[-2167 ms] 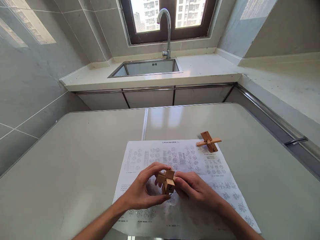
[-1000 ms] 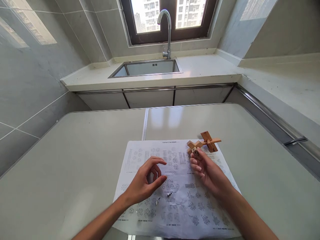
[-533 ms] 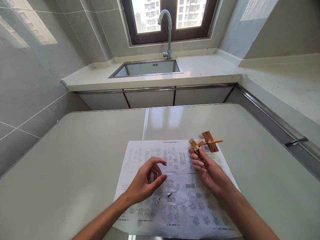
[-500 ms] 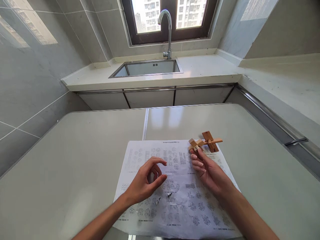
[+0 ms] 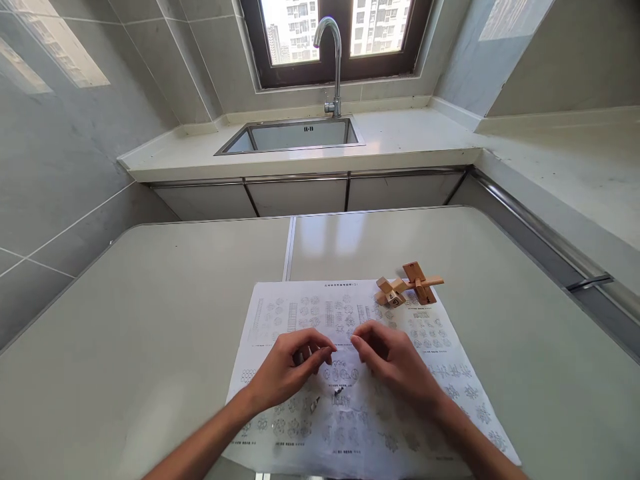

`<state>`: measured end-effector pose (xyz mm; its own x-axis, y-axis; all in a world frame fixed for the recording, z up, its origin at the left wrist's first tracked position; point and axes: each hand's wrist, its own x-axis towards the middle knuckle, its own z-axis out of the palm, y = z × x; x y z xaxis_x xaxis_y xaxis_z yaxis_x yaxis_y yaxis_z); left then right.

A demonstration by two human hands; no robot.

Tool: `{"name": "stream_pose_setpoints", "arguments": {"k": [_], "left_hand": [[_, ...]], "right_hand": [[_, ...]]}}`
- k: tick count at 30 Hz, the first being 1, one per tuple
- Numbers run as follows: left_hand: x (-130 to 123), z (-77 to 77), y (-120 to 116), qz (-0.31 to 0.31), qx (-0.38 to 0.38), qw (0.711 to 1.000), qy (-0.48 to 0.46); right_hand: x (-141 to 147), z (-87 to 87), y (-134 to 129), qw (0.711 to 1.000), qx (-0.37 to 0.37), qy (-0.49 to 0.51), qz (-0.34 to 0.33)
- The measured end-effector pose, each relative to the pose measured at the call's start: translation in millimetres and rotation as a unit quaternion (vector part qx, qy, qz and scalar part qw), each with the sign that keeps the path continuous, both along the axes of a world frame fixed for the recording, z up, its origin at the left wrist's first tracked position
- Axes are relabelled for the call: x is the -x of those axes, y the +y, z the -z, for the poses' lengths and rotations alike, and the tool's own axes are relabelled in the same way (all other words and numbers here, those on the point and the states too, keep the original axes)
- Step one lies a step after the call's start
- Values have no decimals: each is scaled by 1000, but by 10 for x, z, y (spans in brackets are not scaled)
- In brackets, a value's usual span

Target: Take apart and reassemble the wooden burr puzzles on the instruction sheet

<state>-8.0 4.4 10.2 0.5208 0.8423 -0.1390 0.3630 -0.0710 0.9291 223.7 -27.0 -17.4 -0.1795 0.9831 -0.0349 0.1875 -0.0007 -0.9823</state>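
Note:
A large white sheet printed with small diagrams lies on the pale table. My left hand hovers over its middle, fingers curled, thumb and index finger near each other; whether they touch is hard to tell. Facing it, my right hand has its thumb and index finger pressed together, and anything between them is too small to make out. Beyond the right hand, a block-like wooden puzzle rests on the sheet's far right corner against a second wooden puzzle of crossed flat pieces. Two tiny dark-and-white scraps lie between my forearms.
The table has a pale seam strip running away from me. Beyond its far edge are a white counter, a sink and a faucet under a window. A metal-edged counter runs along the right.
My right hand has left the block-like wooden puzzle and come back left toward my left hand, its fingers drawing together. My left hand's fingertips have closed in slightly.

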Motion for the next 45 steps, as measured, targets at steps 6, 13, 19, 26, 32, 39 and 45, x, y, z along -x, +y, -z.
{"name": "stream_pose_setpoints", "arguments": {"k": [6, 13, 19, 26, 32, 39, 45], "left_hand": [[76, -3, 63, -43, 61, 995, -61], [177, 43, 177, -108, 120, 975, -152], [311, 104, 315, -132, 189, 924, -304], [337, 57, 357, -138, 272, 859, -410], [369, 48, 417, -213, 342, 750, -524], [341, 47, 437, -230, 360, 727, -538], [338, 51, 444, -228, 354, 729, -540]], "right_hand": [[20, 128, -18, 992, -86, -95, 11], [27, 175, -16, 987, -104, -124, 3], [45, 167, -15, 987, -108, -122, -4], [69, 173, 0, 983, -122, -139, -9], [83, 147, 7, 978, -138, -158, -18], [96, 151, 26, 971, -157, -180, -23], [97, 174, 29, 968, -187, -169, -15]]}}
